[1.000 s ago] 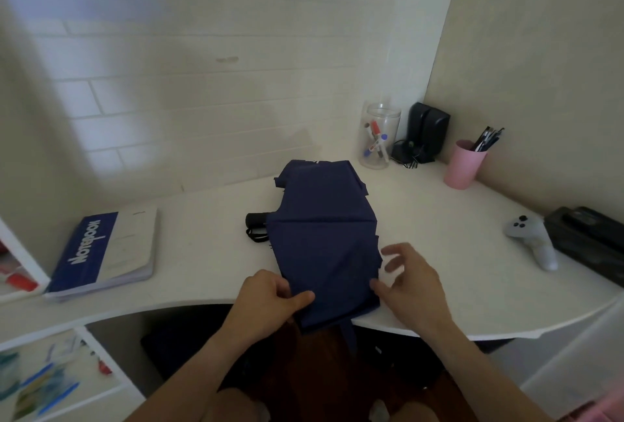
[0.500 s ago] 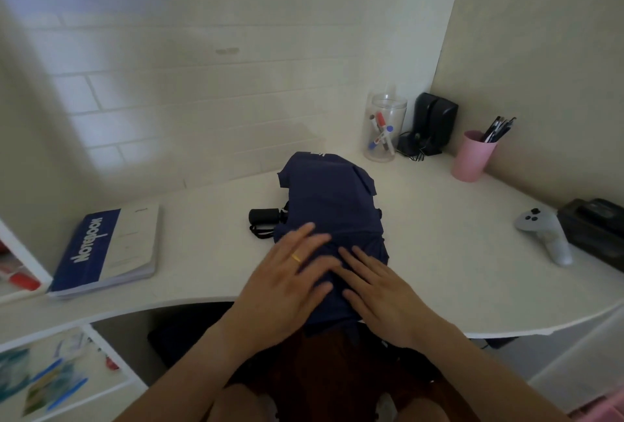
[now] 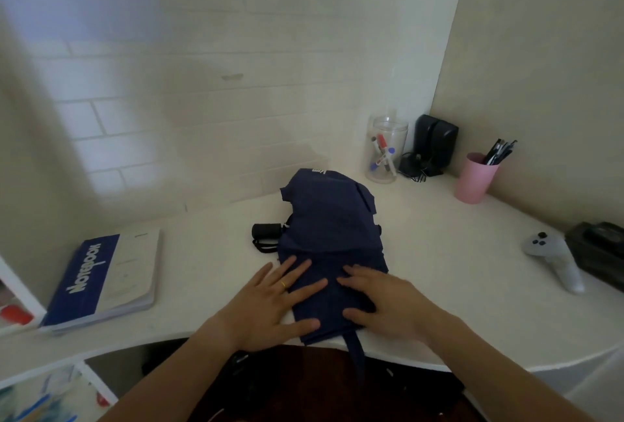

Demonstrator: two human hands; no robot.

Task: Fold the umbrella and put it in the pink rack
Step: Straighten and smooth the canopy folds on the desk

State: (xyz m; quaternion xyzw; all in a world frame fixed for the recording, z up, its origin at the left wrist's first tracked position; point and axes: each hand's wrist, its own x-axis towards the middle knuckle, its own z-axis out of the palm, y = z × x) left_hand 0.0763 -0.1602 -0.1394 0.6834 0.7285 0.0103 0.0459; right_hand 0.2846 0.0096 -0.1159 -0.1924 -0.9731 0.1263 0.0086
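Note:
A navy blue umbrella [image 3: 332, 229] lies collapsed on the white desk [image 3: 209, 263], its cloth gathered in flat folds and its black handle [image 3: 266, 230] sticking out to the left. A cloth strap hangs over the desk's front edge. My left hand [image 3: 270, 303] lies flat with fingers spread on the near left part of the cloth. Flat on the near right part rests my right hand [image 3: 385, 303]. Neither hand grips anything. No pink rack is in view.
A blue and white notebook [image 3: 104, 281] lies at the left. At the back right stand a clear jar of markers [image 3: 385, 153], black speakers [image 3: 435, 143] and a pink cup of pens [image 3: 474, 176]. A white game controller [image 3: 553, 261] and a black box [image 3: 597, 252] are at the right.
A second ago both hands pinched the cloth's near edge; now they press flat on it with spread fingers. The camera has tilted a little.

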